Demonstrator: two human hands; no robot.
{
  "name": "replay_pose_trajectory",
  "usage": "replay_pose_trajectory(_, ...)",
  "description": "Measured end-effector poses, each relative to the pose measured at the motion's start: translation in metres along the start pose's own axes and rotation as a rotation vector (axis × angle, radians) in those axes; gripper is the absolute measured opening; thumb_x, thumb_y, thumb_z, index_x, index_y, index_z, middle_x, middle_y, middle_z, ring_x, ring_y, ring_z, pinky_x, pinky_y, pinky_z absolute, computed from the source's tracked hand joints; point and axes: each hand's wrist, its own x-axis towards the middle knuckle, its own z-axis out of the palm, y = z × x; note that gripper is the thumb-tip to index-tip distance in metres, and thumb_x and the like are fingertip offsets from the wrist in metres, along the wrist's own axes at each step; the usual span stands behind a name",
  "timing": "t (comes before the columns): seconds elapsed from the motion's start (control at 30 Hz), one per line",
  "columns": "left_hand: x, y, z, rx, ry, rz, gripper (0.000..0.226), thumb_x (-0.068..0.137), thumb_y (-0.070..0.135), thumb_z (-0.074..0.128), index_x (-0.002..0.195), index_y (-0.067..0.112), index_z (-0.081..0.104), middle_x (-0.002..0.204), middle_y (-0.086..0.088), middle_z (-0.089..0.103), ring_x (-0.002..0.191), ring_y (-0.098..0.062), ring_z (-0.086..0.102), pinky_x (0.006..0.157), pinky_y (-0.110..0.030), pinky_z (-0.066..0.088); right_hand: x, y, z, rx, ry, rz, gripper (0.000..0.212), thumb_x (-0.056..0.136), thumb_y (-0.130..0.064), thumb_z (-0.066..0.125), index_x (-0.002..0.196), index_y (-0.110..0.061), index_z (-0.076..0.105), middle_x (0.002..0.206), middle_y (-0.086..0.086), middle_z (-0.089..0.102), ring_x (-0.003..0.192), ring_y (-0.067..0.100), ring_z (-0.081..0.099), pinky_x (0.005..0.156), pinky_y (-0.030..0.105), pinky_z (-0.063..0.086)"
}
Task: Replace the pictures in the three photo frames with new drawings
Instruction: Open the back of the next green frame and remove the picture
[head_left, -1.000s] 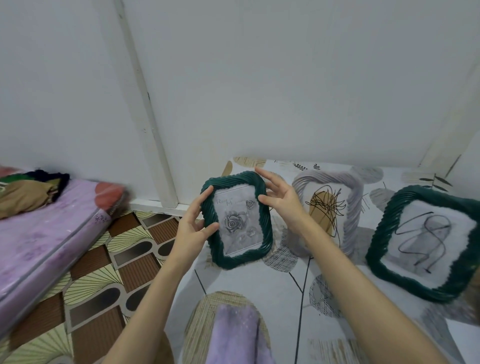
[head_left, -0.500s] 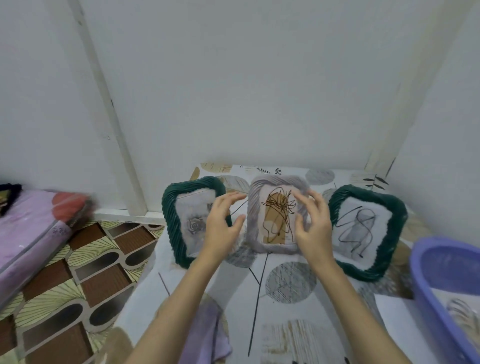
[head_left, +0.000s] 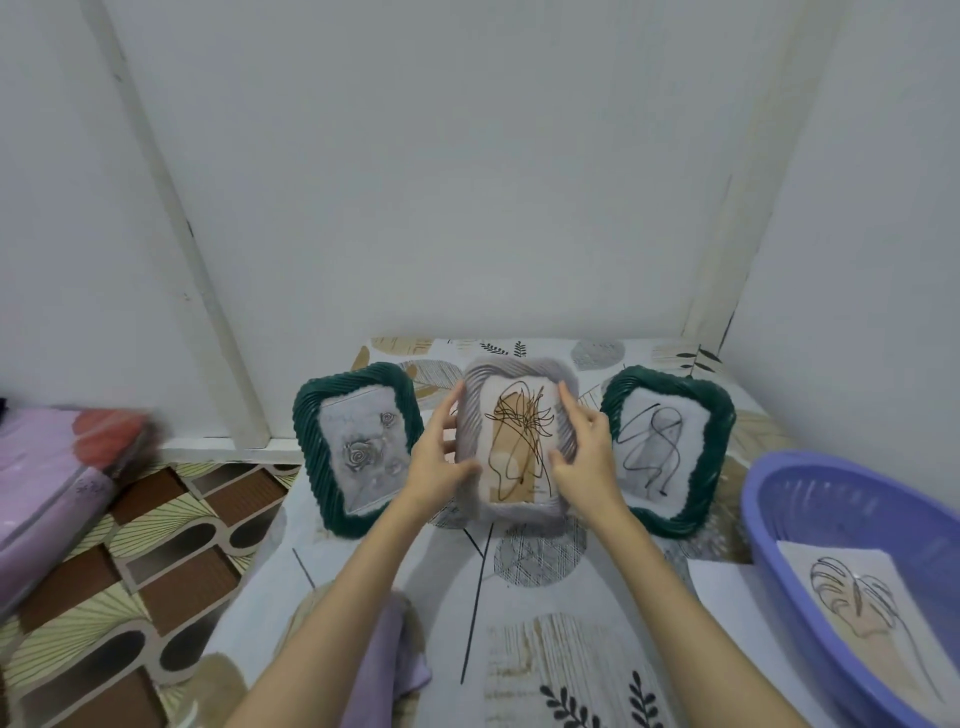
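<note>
Gripping the grey frame (head_left: 519, 441) by both side edges, my left hand (head_left: 434, 460) and right hand (head_left: 587, 457) curl round it, probably to lift it squarely. It stands between the two green frames (head_left: 358, 447), far on the table (head_left: 519, 597).

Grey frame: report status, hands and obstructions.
Both hands, left and right, grip the grey frame by its sides. Green frames flank it closely. Nothing blocking.
</note>
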Motion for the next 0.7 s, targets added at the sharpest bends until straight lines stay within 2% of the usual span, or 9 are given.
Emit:
replay_pose_trajectory(0.13,-0.033,0.012,-0.01,-0.267,-0.1,-0.051,0.088,0.076,-0.019,0.058,0.131,0.044,0.034,0.117,-0.002,0.058,0.088,-0.02,0.069,0.068,-0.034,0.058,-0.024,-0.003,-0.026,0.01,-0.08,0.061,0.078,0.085,0.002,0.057,0.143,-0.037,0.024,0.119,0.001,0.035,0.082,0.005,0.046,0.067,0.009,0.045)
replay_pose_trajectory(0.23,-0.058,0.016,-0.008,-0.426,-0.104,-0.123,0.083,0.078,-0.017,0.058,0.137,0.036,0.035,0.118,-0.002,0.061,0.093,-0.022,0.067,0.074,-0.043,0.058,-0.049,-0.005,-0.041,0.074,-0.17,0.11,0.082,0.082,0.0,0.062,0.143,-0.037,0.022,0.129,0.007,0.038,0.104,0.021,0.052,0.089,0.031,0.051)
replay_pose_trajectory(0.27,-0.066,0.018,-0.005,-0.462,-0.067,-0.143,0.077,0.079,-0.014,0.057,0.137,0.032,0.036,0.115,-0.003,0.063,0.095,-0.022,0.067,0.079,-0.043,0.057,-0.059,-0.008,-0.045,0.066,-0.185,0.115,0.08,0.084,-0.004,0.062,0.144,-0.036,0.02,0.133,0.006,0.036,0.106,0.021,0.05,0.089,0.03,0.05)
replay_pose_trajectory(0.33,-0.083,0.021,0.001,-0.426,0.013,-0.136,0.065,0.083,-0.007,0.057,0.136,0.026,0.04,0.114,-0.004,0.064,0.1,-0.023,0.065,0.09,-0.044,0.052,-0.083,-0.023,-0.05,0.012,-0.163,0.09,0.068,0.091,-0.019,0.056,0.145,-0.035,0.017,0.133,-0.002,0.032,0.099,0.013,0.048,0.085,0.022,0.044)
replay_pose_trajectory(0.4,-0.101,0.025,0.01,-0.289,0.047,-0.07,0.059,0.085,-0.002,0.057,0.136,0.024,0.04,0.112,-0.001,0.065,0.103,-0.022,0.064,0.094,-0.042,0.05,-0.106,-0.037,-0.052,0.064,-0.108,0.045,0.058,0.094,-0.033,0.048,0.143,-0.041,0.019,0.131,0.001,0.043,0.093,0.023,0.058,0.082,0.029,0.05)
replay_pose_trajectory(0.47,-0.117,0.029,0.021,-0.204,0.046,-0.009,0.061,0.085,-0.004,0.057,0.137,0.02,0.038,0.105,0.005,0.067,0.1,-0.017,0.064,0.089,-0.03,0.052,-0.122,-0.052,-0.055,0.176,-0.1,0.055,0.05,0.092,-0.044,0.045,0.134,-0.056,0.02,0.132,0.002,0.05,0.101,0.031,0.06,0.085,0.041,0.054)
replay_pose_trajectory(0.53,-0.133,0.031,0.034,-0.165,0.012,0.009,0.066,0.081,-0.004,0.06,0.137,0.021,0.036,0.098,0.011,0.07,0.093,-0.01,0.065,0.076,-0.02,0.053,-0.129,-0.06,-0.058,0.215,-0.124,0.12,0.051,0.09,-0.05,0.046,0.132,-0.06,0.02,0.139,-0.006,0.043,0.108,0.028,0.06,0.079,0.041,0.057)
replay_pose_trajectory(0.63,-0.154,0.033,0.049,-0.144,-0.091,0.017,0.073,0.071,0.008,0.067,0.133,0.028,0.033,0.095,0.012,0.072,0.082,-0.002,0.066,0.068,-0.016,0.05,-0.139,-0.055,-0.064,0.238,-0.107,0.236,0.062,0.089,-0.041,0.055,0.143,-0.04,0.025,0.135,-0.003,0.041,0.104,0.027,0.06,0.051,0.025,0.056)
replay_pose_trajectory(0.7,-0.165,0.035,0.055,-0.117,-0.179,0.026,0.071,0.075,0.004,0.071,0.132,0.026,0.034,0.106,0.004,0.07,0.084,-0.004,0.066,0.074,-0.021,0.052,-0.144,-0.042,-0.068,0.272,-0.047,0.282,0.06,0.089,-0.024,0.06,0.142,-0.03,0.033,0.131,0.0,0.047,0.098,0.025,0.063,0.057,0.034,0.059)
